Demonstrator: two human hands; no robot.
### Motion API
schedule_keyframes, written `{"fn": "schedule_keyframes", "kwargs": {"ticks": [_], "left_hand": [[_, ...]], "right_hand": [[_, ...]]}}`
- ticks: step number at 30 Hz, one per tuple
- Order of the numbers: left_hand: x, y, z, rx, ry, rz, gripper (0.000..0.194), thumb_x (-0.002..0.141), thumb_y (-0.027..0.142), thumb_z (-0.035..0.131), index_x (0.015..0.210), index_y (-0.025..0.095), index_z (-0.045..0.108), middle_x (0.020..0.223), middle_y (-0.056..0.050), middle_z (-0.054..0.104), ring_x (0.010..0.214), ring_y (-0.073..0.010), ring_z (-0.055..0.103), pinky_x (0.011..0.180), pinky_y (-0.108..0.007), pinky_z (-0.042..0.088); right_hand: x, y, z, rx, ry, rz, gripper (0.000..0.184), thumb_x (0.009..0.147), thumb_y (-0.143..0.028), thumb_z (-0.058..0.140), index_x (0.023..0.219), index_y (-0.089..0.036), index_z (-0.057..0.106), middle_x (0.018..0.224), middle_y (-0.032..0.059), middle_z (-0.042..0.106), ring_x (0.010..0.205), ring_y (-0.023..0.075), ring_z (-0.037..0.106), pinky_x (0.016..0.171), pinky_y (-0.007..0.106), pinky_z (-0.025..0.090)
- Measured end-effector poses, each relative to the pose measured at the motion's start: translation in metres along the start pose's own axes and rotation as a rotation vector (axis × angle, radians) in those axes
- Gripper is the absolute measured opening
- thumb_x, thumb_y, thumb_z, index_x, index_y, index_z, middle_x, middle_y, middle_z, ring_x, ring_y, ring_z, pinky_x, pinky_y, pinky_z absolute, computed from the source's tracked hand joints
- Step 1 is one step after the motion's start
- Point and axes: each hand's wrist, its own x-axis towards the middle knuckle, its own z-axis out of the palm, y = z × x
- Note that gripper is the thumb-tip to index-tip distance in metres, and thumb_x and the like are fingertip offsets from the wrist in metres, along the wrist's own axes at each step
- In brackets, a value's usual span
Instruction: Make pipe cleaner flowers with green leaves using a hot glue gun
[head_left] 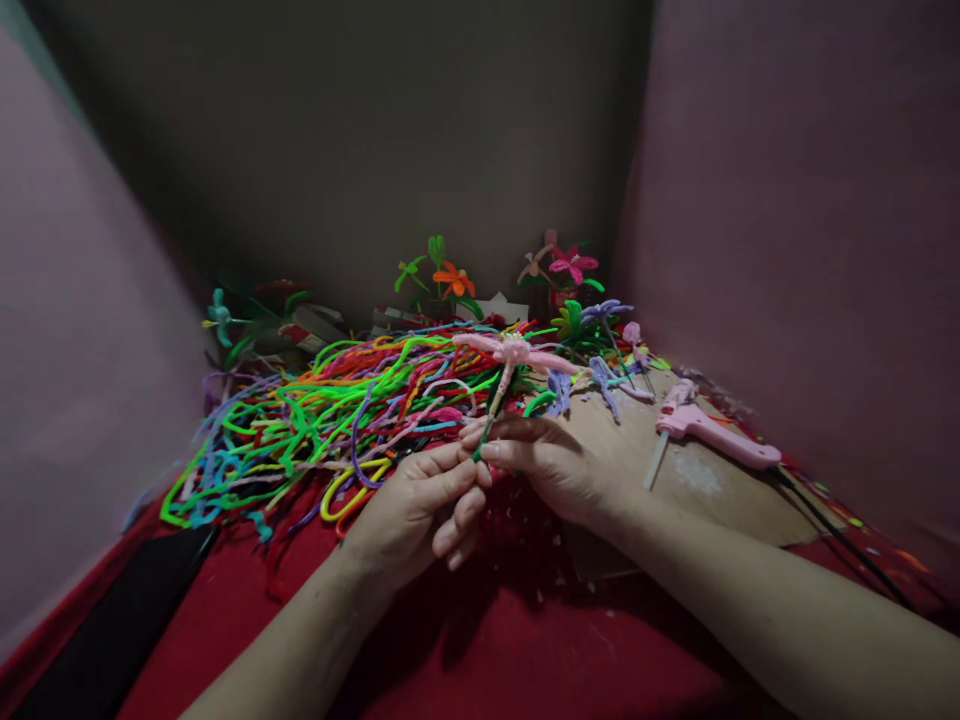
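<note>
A pink pipe-cleaner flower [513,350] stands upright above my fingertips, its petals spread wide and its thin stem running down between my hands. My left hand [427,500] pinches the low end of the stem, where a bit of green shows. Against the same stem, slightly higher, the thumb and fingers of my right hand [559,462] are pressed together. The two hands meet at the stem, so its lowest part is hidden. Just behind them lies a big heap of coloured pipe cleaners [300,425].
A pink hot glue gun [716,432] with a black cord rests on a brown board [705,490] at right. Finished flowers, orange [455,280] and magenta [574,263] among them, stand at the back. A black flat object [120,620] lies on the red cloth [247,640] at left.
</note>
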Motion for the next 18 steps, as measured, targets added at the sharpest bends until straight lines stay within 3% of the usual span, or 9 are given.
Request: {"fn": "schedule_keyframes", "kwargs": {"ticks": [3,6,11,14,18], "left_hand": [[0.0,0.001,0.001,0.125,0.054,0.019,0.017,0.082,0.031,0.057,0.076,0.016,0.058,0.044,0.007,0.047,0.029,-0.0029,0.03,0.032,-0.016,0.036],[0.001,0.0,0.004,0.422,0.193,0.135,0.017,0.083,0.031,0.055,0.075,0.016,0.059,0.051,0.005,0.053,0.037,-0.0056,0.042,0.04,-0.017,0.037],[0.0,-0.008,0.004,0.892,0.42,0.416,0.023,0.08,0.026,0.056,0.101,0.021,0.063,0.071,0.001,0.063,0.054,-0.0121,0.054,0.054,-0.022,0.042],[-0.001,-0.011,0.003,0.937,0.453,0.476,0.013,0.08,0.024,0.056,0.089,0.022,0.065,0.062,0.003,0.059,0.052,-0.0121,0.053,0.054,-0.022,0.04],[-0.003,-0.008,0.008,0.725,0.402,0.386,0.011,0.081,0.024,0.055,0.073,0.02,0.06,0.055,0.003,0.056,0.05,-0.011,0.054,0.054,-0.021,0.043]], "right_hand": [[0.0,0.001,0.001,0.01,0.031,0.0,0.012,0.069,-0.021,0.069,0.08,-0.021,0.075,0.078,0.0006,0.068,0.076,0.0134,0.06,0.079,0.028,0.044],[0.0,0.004,0.002,-0.028,0.054,0.02,0.014,0.072,-0.024,0.066,0.083,-0.019,0.074,0.073,0.0008,0.067,0.075,0.0147,0.06,0.075,0.028,0.043],[-0.002,0.006,0.008,-0.106,0.198,-0.018,0.014,0.07,-0.027,0.068,0.081,-0.02,0.073,0.077,0.0003,0.067,0.077,0.0161,0.059,0.077,0.029,0.043],[-0.003,0.002,0.012,-0.189,0.214,-0.05,0.012,0.069,-0.028,0.069,0.077,-0.02,0.073,0.079,0.0009,0.067,0.08,0.0172,0.059,0.079,0.029,0.043],[-0.004,-0.001,0.012,-0.258,0.11,-0.067,0.015,0.075,-0.033,0.065,0.078,-0.02,0.073,0.067,0.0001,0.063,0.065,0.0151,0.057,0.068,0.028,0.044]]}}
